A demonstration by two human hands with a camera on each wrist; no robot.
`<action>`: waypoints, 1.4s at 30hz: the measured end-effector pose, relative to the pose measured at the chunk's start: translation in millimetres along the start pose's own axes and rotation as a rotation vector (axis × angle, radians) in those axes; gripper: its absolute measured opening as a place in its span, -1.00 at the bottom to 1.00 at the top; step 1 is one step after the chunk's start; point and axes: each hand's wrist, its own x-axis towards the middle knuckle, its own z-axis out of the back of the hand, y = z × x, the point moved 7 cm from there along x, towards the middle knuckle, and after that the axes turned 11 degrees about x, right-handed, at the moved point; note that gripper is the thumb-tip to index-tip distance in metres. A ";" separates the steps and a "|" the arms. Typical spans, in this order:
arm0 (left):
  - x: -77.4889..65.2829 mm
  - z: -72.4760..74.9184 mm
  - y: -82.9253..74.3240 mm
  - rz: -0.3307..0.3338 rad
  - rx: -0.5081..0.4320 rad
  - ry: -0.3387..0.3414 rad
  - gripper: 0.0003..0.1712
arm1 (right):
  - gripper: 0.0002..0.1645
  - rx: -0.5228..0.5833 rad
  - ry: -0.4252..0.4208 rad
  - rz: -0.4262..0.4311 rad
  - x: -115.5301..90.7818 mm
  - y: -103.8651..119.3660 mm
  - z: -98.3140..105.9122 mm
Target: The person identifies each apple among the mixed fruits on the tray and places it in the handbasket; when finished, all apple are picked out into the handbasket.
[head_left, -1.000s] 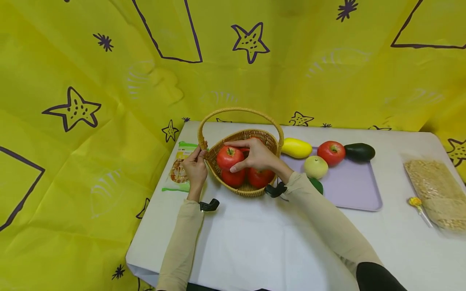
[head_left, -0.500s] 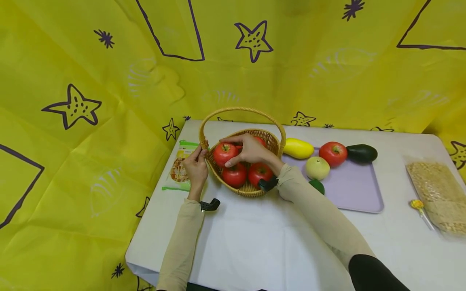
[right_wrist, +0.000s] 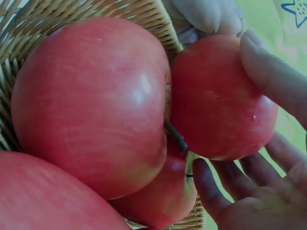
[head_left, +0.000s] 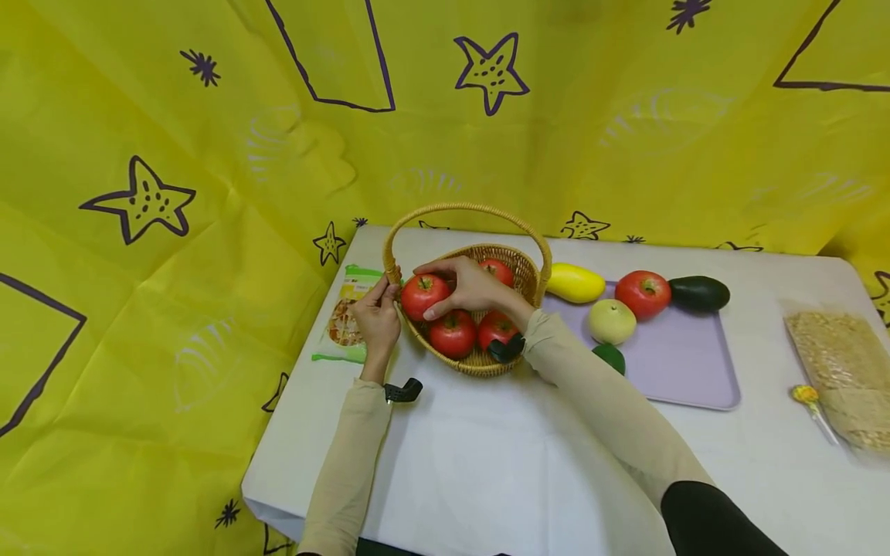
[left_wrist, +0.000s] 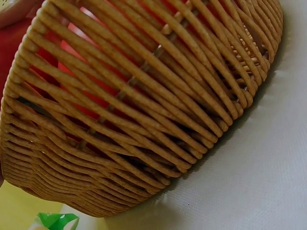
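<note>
A wicker basket [head_left: 483, 371] with a tall arched handle [head_left: 464, 206] stands on the white table. My left hand [head_left: 376, 320] pinches it at the left foot of the handle; the left wrist view shows the woven basket side [left_wrist: 144, 105] close up. With thumb and fingers around it, my right hand [head_left: 474, 286] holds a red apple [head_left: 425, 297] at the left inside of the basket. In the right wrist view this apple [right_wrist: 220, 96] sits between thumb and fingers. Three more red apples lie inside, two at the front [head_left: 453, 334] and one behind [head_left: 497, 270].
Right of the basket, a lilac tray [head_left: 684, 367] bears a red apple [head_left: 643, 294], a pale green round fruit [head_left: 612, 321] and others, including a yellow fruit [head_left: 575, 283]. A lollipop [head_left: 805, 394] and a bag of flakes [head_left: 837, 371] lie far right, a green-edged packet [head_left: 345, 320] left.
My right hand has shifted left with the apple, bringing it to the basket's left side and uncovering the apple behind. The left hand keeps its hold on the basket.
</note>
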 end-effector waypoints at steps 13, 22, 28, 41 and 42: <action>4.2 -2.1 -7.2 -0.010 -0.025 0.010 -0.71 | -0.04 -0.114 0.007 0.018 5.4 4.5 0.0; 3.3 -4.0 -3.6 -0.005 -0.008 0.026 -0.70 | -0.03 -0.180 0.002 0.007 11.4 -2.5 -0.7; 2.6 -3.9 -3.1 -0.008 -0.004 0.030 -0.69 | -0.02 -0.206 -0.005 -0.012 14.2 -8.1 -0.8; 1.8 0.1 -4.5 -0.001 0.004 0.023 -0.70 | 0.00 -0.301 -0.023 -0.079 19.1 -7.3 -8.6; 1.3 0.3 -4.2 0.003 0.006 0.024 -0.70 | 0.00 -0.308 -0.020 -0.083 19.2 -7.0 -9.9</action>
